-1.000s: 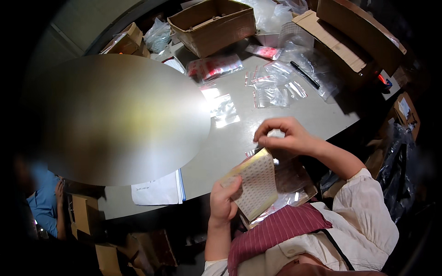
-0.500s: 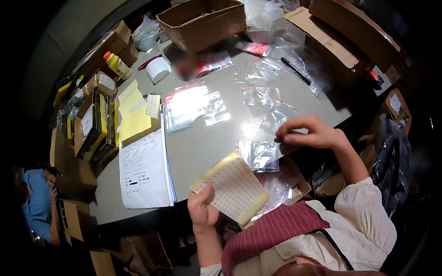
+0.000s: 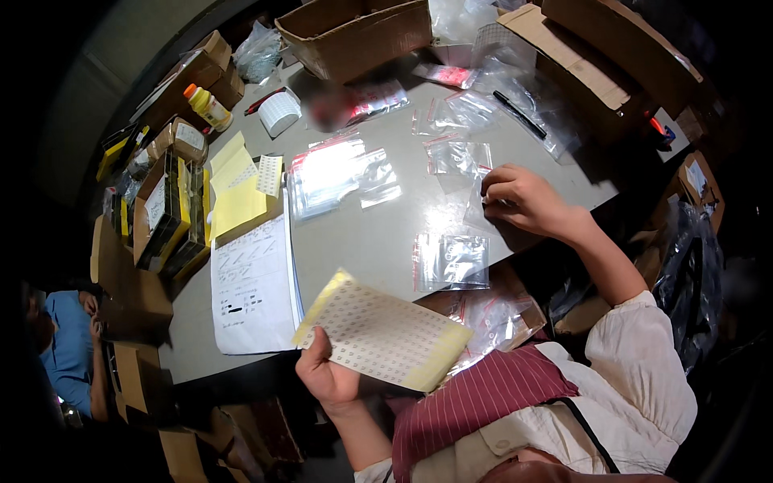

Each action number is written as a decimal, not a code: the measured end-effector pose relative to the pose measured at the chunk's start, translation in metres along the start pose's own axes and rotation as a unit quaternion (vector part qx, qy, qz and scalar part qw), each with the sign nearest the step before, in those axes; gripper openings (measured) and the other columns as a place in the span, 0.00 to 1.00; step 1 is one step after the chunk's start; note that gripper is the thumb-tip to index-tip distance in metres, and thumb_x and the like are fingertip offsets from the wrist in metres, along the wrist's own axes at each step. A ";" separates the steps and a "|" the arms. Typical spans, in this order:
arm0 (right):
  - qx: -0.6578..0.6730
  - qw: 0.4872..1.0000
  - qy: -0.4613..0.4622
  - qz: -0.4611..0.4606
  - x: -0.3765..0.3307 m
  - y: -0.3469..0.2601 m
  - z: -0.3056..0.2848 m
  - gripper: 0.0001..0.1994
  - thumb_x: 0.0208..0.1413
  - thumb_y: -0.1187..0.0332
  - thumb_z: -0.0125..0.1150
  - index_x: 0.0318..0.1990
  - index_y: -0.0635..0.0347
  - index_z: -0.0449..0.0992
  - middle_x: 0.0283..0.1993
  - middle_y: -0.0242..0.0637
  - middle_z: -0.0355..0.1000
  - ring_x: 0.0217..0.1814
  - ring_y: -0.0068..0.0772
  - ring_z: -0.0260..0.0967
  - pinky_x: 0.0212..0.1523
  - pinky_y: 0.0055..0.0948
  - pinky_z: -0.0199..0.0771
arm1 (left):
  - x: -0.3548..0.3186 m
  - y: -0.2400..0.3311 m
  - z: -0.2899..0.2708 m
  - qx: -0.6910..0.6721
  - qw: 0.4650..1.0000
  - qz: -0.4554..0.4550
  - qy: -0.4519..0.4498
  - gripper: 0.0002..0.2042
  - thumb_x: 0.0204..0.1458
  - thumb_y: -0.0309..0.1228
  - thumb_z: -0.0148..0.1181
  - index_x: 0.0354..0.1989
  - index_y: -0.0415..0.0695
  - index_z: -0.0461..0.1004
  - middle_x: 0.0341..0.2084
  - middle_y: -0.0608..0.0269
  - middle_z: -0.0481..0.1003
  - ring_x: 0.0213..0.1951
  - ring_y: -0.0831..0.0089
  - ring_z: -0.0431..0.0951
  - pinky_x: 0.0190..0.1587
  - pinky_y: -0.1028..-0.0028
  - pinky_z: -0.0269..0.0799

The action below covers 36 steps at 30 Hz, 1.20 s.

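My left hand [image 3: 330, 377] grips a sheet of small labels [image 3: 382, 330] by its lower left edge, thumb on top. The sheet has a pale backing with yellow margins and rows of small printed marks; it is tilted above the table's near edge. My right hand [image 3: 523, 200] is closed, its fingertips at a clear zip bag [image 3: 473, 208] that they partly hide. Just nearer to me lies a stack of clear zip bags [image 3: 452, 264] with red seal strips. Beyond the right hand is another clear zip bag [image 3: 459, 157].
More zip bags [image 3: 326, 177] lie mid-table, beside a notebook [image 3: 254, 282] with yellow label sheets [image 3: 241, 193] on it. A black marker [image 3: 519, 114] rests on plastic at the back right. Cardboard boxes [image 3: 354, 40] line the far side. A person in blue [image 3: 68, 346] is at far left.
My right hand has moved away from me, from above the stack to the single zip bag. My left hand has shifted left, and the label sheet has turned flatter across the view.
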State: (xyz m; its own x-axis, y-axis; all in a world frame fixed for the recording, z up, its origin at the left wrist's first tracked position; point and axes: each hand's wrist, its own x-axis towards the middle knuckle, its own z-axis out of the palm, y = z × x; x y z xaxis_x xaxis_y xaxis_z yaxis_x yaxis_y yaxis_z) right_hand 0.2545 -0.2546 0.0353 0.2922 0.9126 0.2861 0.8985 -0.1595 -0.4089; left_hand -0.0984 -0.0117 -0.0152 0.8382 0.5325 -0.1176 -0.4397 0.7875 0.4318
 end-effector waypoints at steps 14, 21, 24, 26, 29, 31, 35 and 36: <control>0.222 0.970 -0.095 -0.023 -0.031 -0.047 -0.005 0.14 0.62 0.65 0.63 0.52 0.61 0.82 0.65 0.51 0.71 0.71 0.51 0.65 0.69 0.46 0.64 | 0.010 0.020 0.011 -0.125 0.987 -0.024 -0.097 0.24 0.70 0.31 0.47 0.72 0.36 0.60 0.70 0.46 0.64 0.71 0.51 0.63 0.74 0.43 0.50; 0.071 0.980 -0.097 -0.160 -0.026 -0.048 0.040 0.26 0.60 0.74 0.56 0.68 0.60 0.67 0.75 0.54 0.58 0.79 0.57 0.52 0.79 0.56 0.46 | 0.002 0.033 0.008 -0.116 0.988 0.002 -0.101 0.23 0.71 0.32 0.46 0.72 0.36 0.62 0.70 0.47 0.66 0.71 0.51 0.64 0.74 0.43 0.50; 0.217 0.958 -0.103 -0.158 -0.031 -0.052 0.036 0.20 0.60 0.72 0.60 0.61 0.64 0.74 0.67 0.53 0.69 0.71 0.53 0.65 0.73 0.49 0.60 | -0.001 0.044 0.010 -0.120 0.986 -0.018 -0.110 0.23 0.71 0.33 0.45 0.72 0.37 0.62 0.69 0.47 0.66 0.71 0.51 0.63 0.74 0.43 0.50; 0.399 0.905 -0.125 -0.079 -0.034 -0.053 0.026 0.18 0.61 0.70 0.62 0.57 0.65 0.78 0.61 0.51 0.75 0.65 0.50 0.72 0.69 0.44 0.69 | -0.001 0.044 0.013 -0.119 0.987 -0.017 -0.103 0.23 0.71 0.32 0.45 0.72 0.36 0.61 0.70 0.46 0.66 0.71 0.50 0.63 0.74 0.43 0.50; 0.409 0.909 -0.010 -0.076 -0.028 -0.061 0.020 0.17 0.62 0.67 0.64 0.56 0.66 0.78 0.56 0.47 0.78 0.59 0.44 0.77 0.62 0.38 0.75 | 0.009 0.030 0.022 -0.103 0.990 -0.026 -0.092 0.24 0.71 0.32 0.45 0.72 0.35 0.60 0.69 0.45 0.65 0.71 0.49 0.63 0.74 0.43 0.52; 0.425 0.903 -0.030 -0.061 -0.016 -0.070 0.016 0.19 0.63 0.65 0.65 0.57 0.66 0.77 0.55 0.46 0.78 0.56 0.39 0.78 0.57 0.36 0.78 | 0.020 0.016 0.038 -0.058 0.997 -0.028 -0.050 0.23 0.72 0.31 0.44 0.71 0.32 0.60 0.67 0.43 0.67 0.68 0.48 0.67 0.71 0.45 0.60; 0.421 0.900 -0.116 -0.004 -0.003 -0.099 0.012 0.20 0.64 0.63 0.67 0.56 0.67 0.74 0.38 0.43 0.81 0.39 0.33 0.80 0.46 0.29 0.80 | 0.042 -0.006 0.063 -0.070 0.988 -0.094 -0.098 0.23 0.72 0.33 0.45 0.69 0.31 0.61 0.66 0.43 0.68 0.66 0.50 0.69 0.70 0.50 0.63; 0.438 0.896 -0.070 0.007 -0.004 -0.099 0.020 0.19 0.64 0.64 0.67 0.56 0.67 0.74 0.36 0.42 0.81 0.37 0.30 0.79 0.44 0.28 0.78 | 0.046 -0.009 0.070 -0.070 0.988 -0.098 -0.100 0.23 0.72 0.34 0.44 0.69 0.31 0.61 0.66 0.43 0.68 0.66 0.51 0.70 0.70 0.50 0.63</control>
State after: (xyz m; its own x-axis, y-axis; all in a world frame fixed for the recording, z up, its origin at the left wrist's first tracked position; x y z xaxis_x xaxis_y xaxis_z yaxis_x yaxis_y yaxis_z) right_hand 0.1581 -0.2346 0.0576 0.2016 0.9611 0.1890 0.2763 0.1293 -0.9523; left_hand -0.0336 -0.0159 0.0378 0.9522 0.3054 -0.0023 -0.2917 0.9119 0.2887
